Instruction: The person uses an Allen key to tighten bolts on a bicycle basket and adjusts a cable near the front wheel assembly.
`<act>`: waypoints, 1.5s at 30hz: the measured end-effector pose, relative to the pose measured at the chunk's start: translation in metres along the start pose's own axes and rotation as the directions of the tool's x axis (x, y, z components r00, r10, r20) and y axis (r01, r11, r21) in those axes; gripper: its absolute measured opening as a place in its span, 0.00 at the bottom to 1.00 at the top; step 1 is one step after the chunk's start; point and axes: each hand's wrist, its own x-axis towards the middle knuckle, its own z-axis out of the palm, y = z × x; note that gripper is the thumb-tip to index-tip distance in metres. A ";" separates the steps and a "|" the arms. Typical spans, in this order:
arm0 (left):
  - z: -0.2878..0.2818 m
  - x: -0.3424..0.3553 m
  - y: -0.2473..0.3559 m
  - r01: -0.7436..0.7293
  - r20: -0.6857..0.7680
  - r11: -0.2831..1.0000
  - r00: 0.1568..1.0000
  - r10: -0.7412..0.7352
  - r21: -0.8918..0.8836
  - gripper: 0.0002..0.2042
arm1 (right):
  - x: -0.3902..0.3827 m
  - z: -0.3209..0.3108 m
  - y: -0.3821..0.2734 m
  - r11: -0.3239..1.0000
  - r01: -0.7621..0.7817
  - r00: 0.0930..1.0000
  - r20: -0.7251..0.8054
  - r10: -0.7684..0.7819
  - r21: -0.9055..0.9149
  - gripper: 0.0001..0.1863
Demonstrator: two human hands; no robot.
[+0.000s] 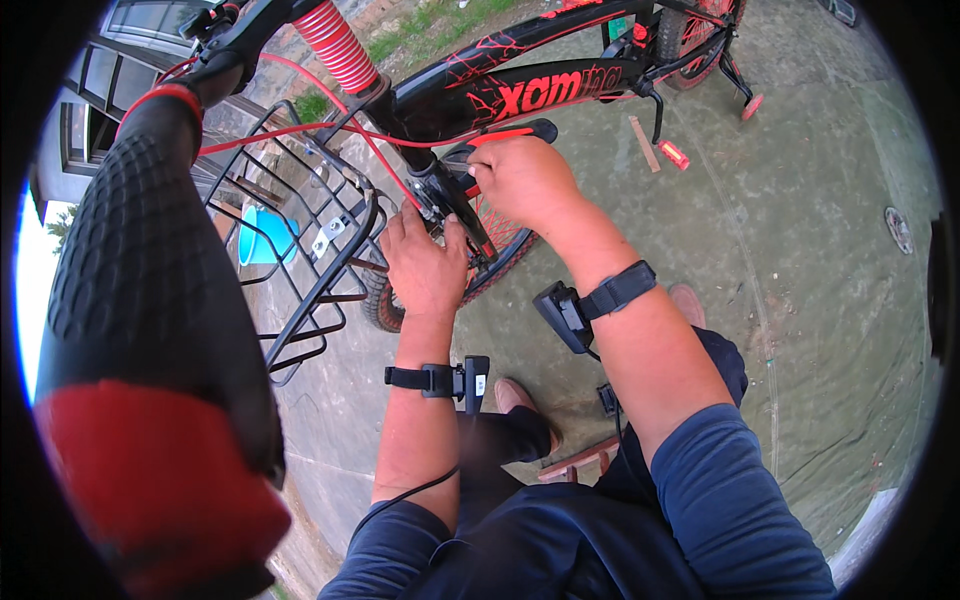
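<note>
A black and red bicycle (pixel 500 95) stands in front of me, its front fork (pixel 432 180) close to both hands. My left hand (pixel 430 268) reaches up to the front brake at the fork, thumb on one side and fingers on the other, closed around it. My right hand (pixel 525 182) is curled in a pinch just right of the fork, beside the black and red front mudguard (pixel 530 130). A thin piece seems to stick out at its fingertips, too small to name. Red cables (pixel 300 128) cross above the left hand. Below it shows part of the front wheel (pixel 385 300).
A black wire basket (pixel 310 300) hangs at the front. The handlebar grip (pixel 150 250) fills the near left. Behind the basket stands a blue basin (pixel 266 236). A red reflector (pixel 674 155), a wooden strip (pixel 644 143) and a round part (pixel 898 230) lie on the floor. A low stool (pixel 580 460) is beneath me.
</note>
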 end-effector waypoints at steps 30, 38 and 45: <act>-0.004 -0.001 0.001 0.023 0.030 0.999 0.999 -0.022 -0.037 0.29 | -0.026 0.030 0.022 0.980 -0.185 0.971 0.142 0.194 -0.071 0.12; -0.004 0.001 0.002 0.024 0.043 0.999 0.999 -0.023 -0.028 0.29 | -0.033 0.050 0.050 0.963 -0.233 0.972 0.052 0.228 0.136 0.10; 0.000 0.000 0.000 -0.048 -0.062 0.998 0.997 0.045 -0.044 0.27 | -0.011 0.006 0.045 0.974 -0.095 0.995 0.014 0.094 0.208 0.12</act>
